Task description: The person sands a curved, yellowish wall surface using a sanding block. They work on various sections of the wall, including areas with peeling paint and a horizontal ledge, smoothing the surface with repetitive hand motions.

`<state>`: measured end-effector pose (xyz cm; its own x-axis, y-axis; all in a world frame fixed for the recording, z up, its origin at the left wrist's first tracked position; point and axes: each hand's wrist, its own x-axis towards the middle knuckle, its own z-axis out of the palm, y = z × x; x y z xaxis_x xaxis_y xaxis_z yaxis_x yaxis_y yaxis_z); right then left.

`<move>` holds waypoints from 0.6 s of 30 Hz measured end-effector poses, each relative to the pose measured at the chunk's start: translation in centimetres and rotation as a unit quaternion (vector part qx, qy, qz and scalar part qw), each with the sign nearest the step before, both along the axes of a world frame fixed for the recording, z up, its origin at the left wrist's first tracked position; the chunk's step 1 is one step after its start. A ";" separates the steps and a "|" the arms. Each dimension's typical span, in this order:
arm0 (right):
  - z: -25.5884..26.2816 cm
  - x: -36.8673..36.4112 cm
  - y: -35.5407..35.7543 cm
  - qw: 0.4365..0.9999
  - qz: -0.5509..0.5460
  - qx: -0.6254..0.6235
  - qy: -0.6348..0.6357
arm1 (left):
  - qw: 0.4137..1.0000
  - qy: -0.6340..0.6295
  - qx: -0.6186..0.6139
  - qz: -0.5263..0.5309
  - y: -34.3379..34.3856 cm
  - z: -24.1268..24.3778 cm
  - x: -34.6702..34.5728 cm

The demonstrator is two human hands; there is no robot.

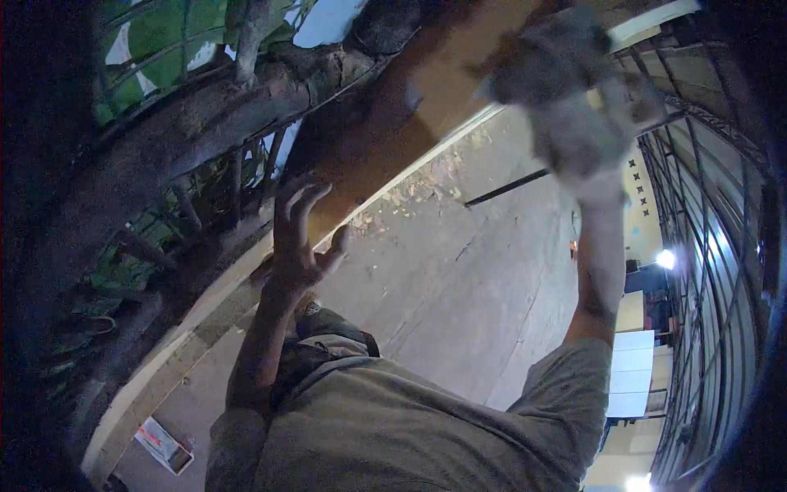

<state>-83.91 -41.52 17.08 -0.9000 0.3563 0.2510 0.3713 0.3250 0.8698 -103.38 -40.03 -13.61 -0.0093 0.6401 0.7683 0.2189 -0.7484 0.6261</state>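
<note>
My left hand (304,240) is raised with its fingers apart and slightly curled, nothing seen in it. It is close to the pale edge of a brown wooden panel (363,154); whether it touches is hard to tell. My right hand (581,138) is reaching up over the far part of the panel, strongly blurred. A dark grey object (547,55) appears to be in its grip, too smeared to name. A straight dark bar (507,187) shows beside that hand; I cannot tell whether it is held.
Thick dark timber (215,117) with upright pieces runs along the left, green sheeting (166,55) behind it. Pale chips (424,184) lie on the concrete floor (455,295). A small open box (165,446) rests at lower left. Metal bars (707,184) and a lamp (665,259) are at right.
</note>
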 end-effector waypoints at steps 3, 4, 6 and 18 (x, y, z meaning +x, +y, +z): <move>-2.2 0.3 -0.3 0.997 0.018 -0.072 -0.009 | 1.000 -0.011 -0.012 -0.014 -0.7 -0.3 -0.5; -1.4 1.0 -0.4 0.998 -0.007 -0.059 -0.015 | 1.000 -0.011 -0.009 -0.012 -0.8 -0.6 -0.8; -1.0 1.4 -0.1 0.999 -0.006 -0.031 -0.040 | 1.000 -0.008 -0.006 -0.011 -0.7 -1.4 -1.2; 3.2 8.2 2.4 0.998 0.055 0.044 0.004 | 1.000 0.006 -0.011 -0.013 -1.6 -1.8 -1.3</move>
<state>-75.75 -39.07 20.28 -0.9301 0.2323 0.2847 0.3452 0.2874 0.8934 -104.63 -41.68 -15.37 0.0174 0.6570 0.7537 0.2076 -0.7398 0.6400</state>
